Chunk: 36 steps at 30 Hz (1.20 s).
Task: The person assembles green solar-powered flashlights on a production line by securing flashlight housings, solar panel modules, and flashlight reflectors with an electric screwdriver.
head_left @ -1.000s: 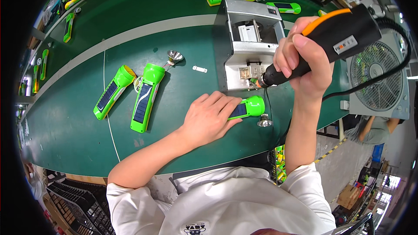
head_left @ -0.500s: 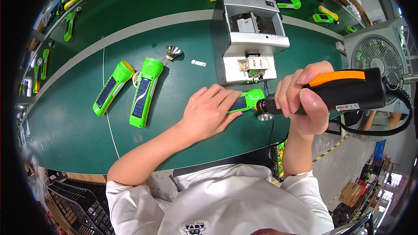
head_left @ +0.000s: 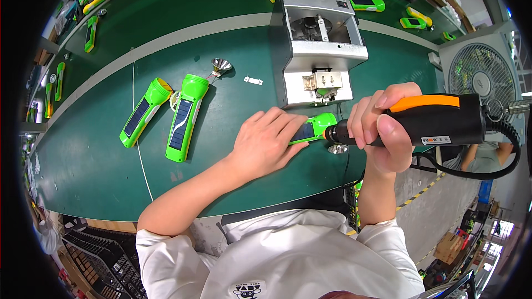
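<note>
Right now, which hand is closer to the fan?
Right: the right hand grips the black power tool, left of and below the fan in the picture; the left hand is farther left, holding a green flashlight.

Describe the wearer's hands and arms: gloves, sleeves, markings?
Left hand and right hand: ungloved, no rings or watch visible. Forearms bare, with no bands or cables worn that I can see. White short sleeves, loose, plain where visible, on a white top with a small dark chest print.
</note>
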Available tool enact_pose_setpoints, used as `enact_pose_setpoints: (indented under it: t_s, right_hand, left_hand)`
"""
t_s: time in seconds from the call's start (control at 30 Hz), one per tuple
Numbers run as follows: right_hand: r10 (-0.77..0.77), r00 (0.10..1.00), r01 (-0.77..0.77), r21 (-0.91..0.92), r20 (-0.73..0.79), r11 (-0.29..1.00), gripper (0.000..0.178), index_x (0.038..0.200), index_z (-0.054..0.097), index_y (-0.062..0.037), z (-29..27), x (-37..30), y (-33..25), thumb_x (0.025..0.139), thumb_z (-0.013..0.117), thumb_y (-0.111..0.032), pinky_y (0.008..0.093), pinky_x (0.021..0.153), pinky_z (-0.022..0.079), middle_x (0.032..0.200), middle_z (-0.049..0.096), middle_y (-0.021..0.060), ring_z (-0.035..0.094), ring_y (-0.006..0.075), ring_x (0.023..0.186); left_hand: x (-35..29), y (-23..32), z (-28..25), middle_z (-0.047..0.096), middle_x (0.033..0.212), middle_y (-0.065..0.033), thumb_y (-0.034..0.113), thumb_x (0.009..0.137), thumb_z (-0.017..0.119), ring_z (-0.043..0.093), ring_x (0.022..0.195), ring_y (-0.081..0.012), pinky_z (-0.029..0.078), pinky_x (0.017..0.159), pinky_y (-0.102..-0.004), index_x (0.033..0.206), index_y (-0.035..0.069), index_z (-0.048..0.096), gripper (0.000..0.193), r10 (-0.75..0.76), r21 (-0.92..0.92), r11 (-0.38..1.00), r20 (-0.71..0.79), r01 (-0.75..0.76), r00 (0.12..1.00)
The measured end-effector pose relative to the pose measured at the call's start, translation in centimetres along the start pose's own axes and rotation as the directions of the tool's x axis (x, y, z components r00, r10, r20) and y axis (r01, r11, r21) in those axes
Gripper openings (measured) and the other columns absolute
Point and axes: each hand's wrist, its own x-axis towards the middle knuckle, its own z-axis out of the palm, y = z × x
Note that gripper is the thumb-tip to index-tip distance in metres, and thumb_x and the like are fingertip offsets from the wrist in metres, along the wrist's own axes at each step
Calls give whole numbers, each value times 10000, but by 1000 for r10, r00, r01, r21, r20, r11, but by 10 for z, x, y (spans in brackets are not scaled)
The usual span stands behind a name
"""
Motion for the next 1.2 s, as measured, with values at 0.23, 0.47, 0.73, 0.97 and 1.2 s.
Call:
enact_pose_setpoints:
  t_s: [0.23,0.47,0.73,0.97,1.2]
  right_hand:
    - [15,998,-11,-72,57,997,239,1084,452,-9,-2,-3,3,895,542,-125,312,495,454,650,471,52,458,131,476]
    - [-31,998,32,-8,63,999,255,1066,471,-24,4,-8,10,920,680,-28,271,468,427,669,512,47,503,119,497]
    - [-14,995,11,31,100,999,270,1081,487,-21,-5,-7,9,947,716,-71,261,498,449,704,538,35,538,102,545]
    - [-32,993,31,10,110,999,257,1074,496,-28,-6,-6,13,948,716,-69,264,490,455,745,564,49,532,100,535]
    - [-53,993,56,-32,102,998,181,1051,486,-14,-1,-5,14,975,631,-91,257,463,442,643,515,28,479,111,490]
  left_hand:
    - [0,0,0,696,1083,-52,309,848,800,648,973,-242,516,760,-370,1214,59,674,461,-4,-3,1000,4,4,1000]
    - [1,-1,1,693,1074,-50,317,843,804,649,970,-240,520,763,-372,1217,63,674,470,-9,-10,1000,6,9,1000]
    - [4,-1,1,693,1074,-47,305,834,813,651,967,-238,523,753,-371,1213,62,674,471,-4,-18,1000,0,4,1000]
    - [3,-2,0,693,1067,-51,300,829,817,653,951,-242,528,750,-371,1211,61,677,471,-16,-21,1000,2,16,1000]
    - [2,-1,1,694,1065,-54,297,821,819,654,951,-245,529,752,-368,1205,59,679,472,-9,-18,1000,3,9,1000]
